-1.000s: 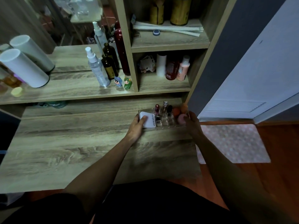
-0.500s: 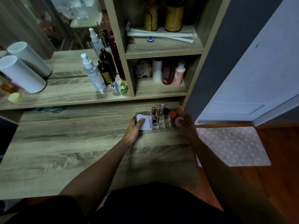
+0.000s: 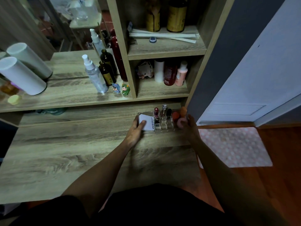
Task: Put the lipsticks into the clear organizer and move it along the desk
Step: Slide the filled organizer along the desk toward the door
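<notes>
- Three lipsticks (image 3: 162,112) stand upright in the slots of the clear organizer (image 3: 162,128); loading looks finished.
- Organizer position: worktop (image 3: 65,152), far edge at about 1 o'clock, under the shelf unit.
- Left hand (image 3: 136,131): fingers clamped on the organizer's left end, thumb on a white compact (image 3: 146,122).
- Right hand (image 3: 189,128): fingers closed on its right end beside pink sponges (image 3: 178,118).
- Remaining, by judgement: completing the slide along the worktop, then letting go.

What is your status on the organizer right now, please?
Left hand and right hand grip clear organizer at each end. Lipsticks upright inside. Desk to the left bare.
</notes>
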